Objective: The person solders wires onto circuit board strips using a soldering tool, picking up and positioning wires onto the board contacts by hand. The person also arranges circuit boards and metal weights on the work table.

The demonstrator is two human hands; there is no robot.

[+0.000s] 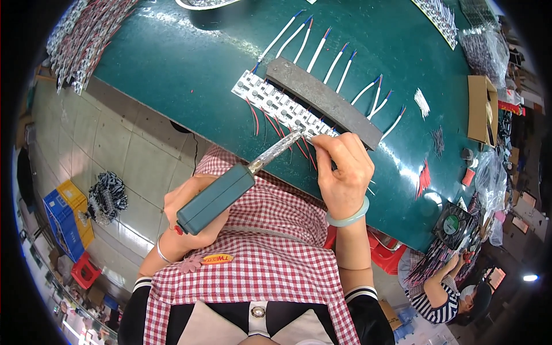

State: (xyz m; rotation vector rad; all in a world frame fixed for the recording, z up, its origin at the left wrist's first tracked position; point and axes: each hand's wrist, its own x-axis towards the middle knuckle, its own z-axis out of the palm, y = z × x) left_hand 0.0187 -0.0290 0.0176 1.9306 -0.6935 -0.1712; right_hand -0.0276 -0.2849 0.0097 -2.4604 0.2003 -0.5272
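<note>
My left hand (187,192) is closed around the dark green handle of a soldering iron (215,198). The iron's metal tip rests at the near edge of a white strip of circuit boards (282,106), towards its right end. Close beside the tip, my right hand (345,169) pinches with thumb and forefinger; what lies between them is too small to make out. Several thin red wires (270,122) stick out from the strip's near side. A long grey bar (322,100) lies along the strip's far side, across white cables (317,54) with coloured ends.
Bundled board strips (86,40) lie at the table's far left. To the right are white wire pieces (421,103), red wire pieces (424,179), a cardboard box (482,109) and a small black fan (452,223). Another person (443,296) works at the lower right.
</note>
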